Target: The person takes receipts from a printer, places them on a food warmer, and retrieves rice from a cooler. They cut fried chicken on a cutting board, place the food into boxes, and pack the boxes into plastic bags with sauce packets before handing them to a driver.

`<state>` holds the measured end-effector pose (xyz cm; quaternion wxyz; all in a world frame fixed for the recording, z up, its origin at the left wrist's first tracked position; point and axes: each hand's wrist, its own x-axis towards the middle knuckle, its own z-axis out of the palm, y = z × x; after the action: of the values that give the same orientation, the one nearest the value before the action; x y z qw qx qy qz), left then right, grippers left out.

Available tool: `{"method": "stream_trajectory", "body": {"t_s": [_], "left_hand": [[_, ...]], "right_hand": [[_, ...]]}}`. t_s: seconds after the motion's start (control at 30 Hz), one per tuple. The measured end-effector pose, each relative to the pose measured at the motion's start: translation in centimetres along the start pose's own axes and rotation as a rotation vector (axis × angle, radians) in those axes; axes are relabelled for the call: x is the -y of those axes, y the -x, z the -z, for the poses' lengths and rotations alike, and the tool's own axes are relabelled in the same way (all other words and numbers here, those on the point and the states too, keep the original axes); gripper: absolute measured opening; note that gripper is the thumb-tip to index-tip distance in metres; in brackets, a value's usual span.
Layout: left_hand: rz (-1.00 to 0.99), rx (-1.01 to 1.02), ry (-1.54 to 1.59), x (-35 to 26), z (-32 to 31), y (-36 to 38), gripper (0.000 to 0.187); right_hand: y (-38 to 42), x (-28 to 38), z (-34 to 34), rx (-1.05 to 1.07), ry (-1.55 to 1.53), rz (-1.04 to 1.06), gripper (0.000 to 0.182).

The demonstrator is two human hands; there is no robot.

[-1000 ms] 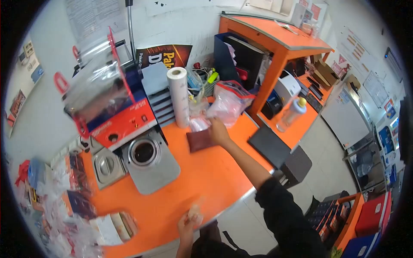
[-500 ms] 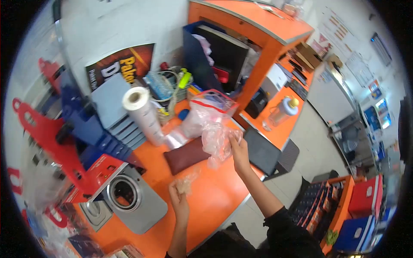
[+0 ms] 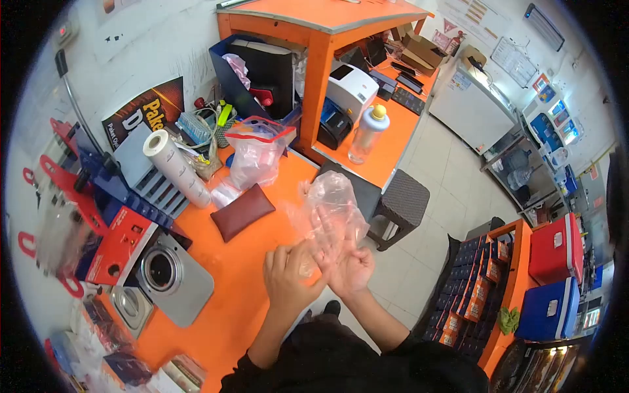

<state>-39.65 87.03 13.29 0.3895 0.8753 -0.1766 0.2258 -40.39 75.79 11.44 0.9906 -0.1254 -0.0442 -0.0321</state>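
Note:
My left hand [image 3: 288, 275] is closed, its fingers and thumb pinching the near edge of a thin clear plastic glove [image 3: 341, 196]. A yellowish crumpled bit of clear plastic [image 3: 306, 265] shows between its thumb and fingers. My right hand [image 3: 350, 270] is palm up, with fingers stretched out into the glove and visible through the film. Its thumb side is outside the plastic. Both hands are close together over the front edge of the orange table [image 3: 229, 281]. Beyond them lies a maroon pouch [image 3: 243, 213].
A clear zip bag with a red seal [image 3: 259, 154] and a plastic roll [image 3: 173, 167] stand behind the pouch. The grey sealing machine [image 3: 180, 281] sits at left. A bottle [image 3: 369, 134] is on the far counter, above a dark woven stool [image 3: 401, 206].
My hands have come together, the right turning palm up with its fingers inside the plastic. Before, they were apart, each holding crumpled clear plastic. The view has shifted too.

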Motion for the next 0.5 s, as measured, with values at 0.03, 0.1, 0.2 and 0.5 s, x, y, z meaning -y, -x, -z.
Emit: {"method": "stream_trajectory", "body": {"t_s": [0.03,0.1,0.2,0.5], "left_hand": [[-0.005,-0.039,0.016,-0.7,-0.9,0.0,0.027],[-0.035,-0.075,0.027,-1.9,-1.7,0.6,0.025],[-0.19,-0.041,0.016,-4.0,-2.2,1.8,0.024],[-0.673,-0.031,0.074,-8.2,-2.5,4.9,0.024]], "right_hand": [[1.0,0.5,0.0,-0.02,0.008,0.025,0.069],[2.3,1.6,-0.2,-0.035,0.079,0.05,0.066],[4.2,3.4,-0.1,-0.144,0.328,0.094,0.059],[5.6,6.2,0.9,0.072,1.108,0.412,0.054]]}}
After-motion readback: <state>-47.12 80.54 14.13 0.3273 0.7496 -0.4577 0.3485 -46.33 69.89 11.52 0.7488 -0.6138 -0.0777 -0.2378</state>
